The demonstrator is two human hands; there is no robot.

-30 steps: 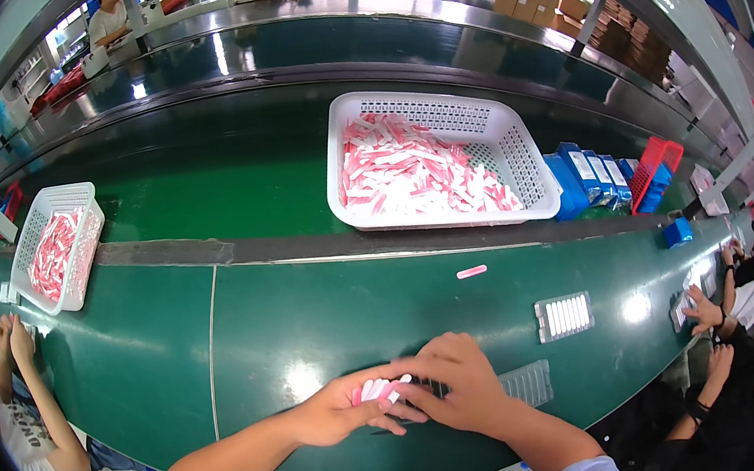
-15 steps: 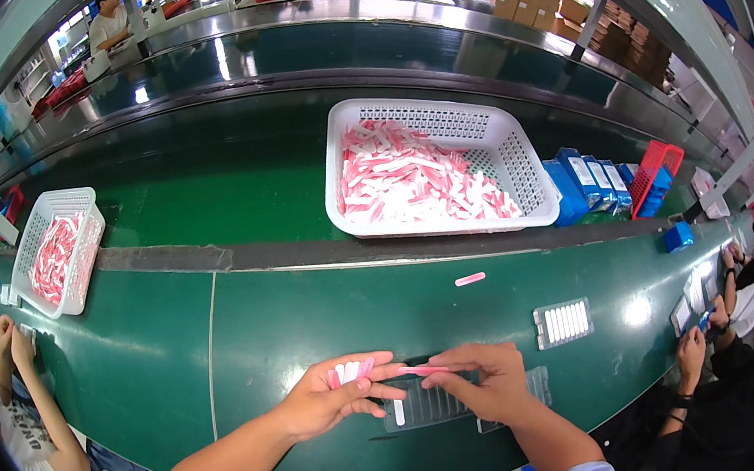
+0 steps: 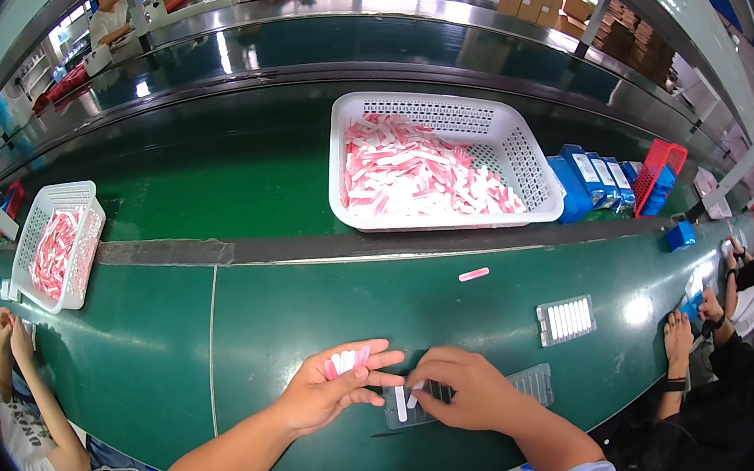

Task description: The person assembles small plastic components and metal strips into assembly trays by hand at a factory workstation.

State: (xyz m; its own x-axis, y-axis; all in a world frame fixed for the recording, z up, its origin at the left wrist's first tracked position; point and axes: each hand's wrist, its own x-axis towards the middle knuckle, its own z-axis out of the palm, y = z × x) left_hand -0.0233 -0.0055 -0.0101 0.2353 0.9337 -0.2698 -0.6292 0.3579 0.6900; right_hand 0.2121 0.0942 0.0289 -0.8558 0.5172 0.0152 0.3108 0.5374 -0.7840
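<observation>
Several small flat sticks with rounded ends, pink on one face and white on the other [image 3: 345, 362], lie fanned in my left hand [image 3: 321, 398]. That hand is palm up, its thumb and fingers loosely around them. My right hand [image 3: 471, 388] pinches one white-faced stick [image 3: 416, 394] over a clear slotted plastic case [image 3: 395, 422] on the green table. Another white stick [image 3: 401, 404] stands in the case's leftmost slot. A clear ribbed section [image 3: 533, 383] shows to the right of my right hand, which hides the middle.
Beyond lies a loose pink stick [image 3: 473, 274]; a clear case [image 3: 547, 337] of white sticks is to the right. White baskets of sticks stand on the belt, one large [image 3: 450, 220], one small [image 3: 84, 273]. Blue boxes [image 3: 589, 179] and a red basket [image 3: 658, 168] sit right. Co-workers flank me.
My right hand has lowered from beside my left fingertips to the case, bringing a stick down to the slots. The left hand still holds its sticks, nearly unmoved.
</observation>
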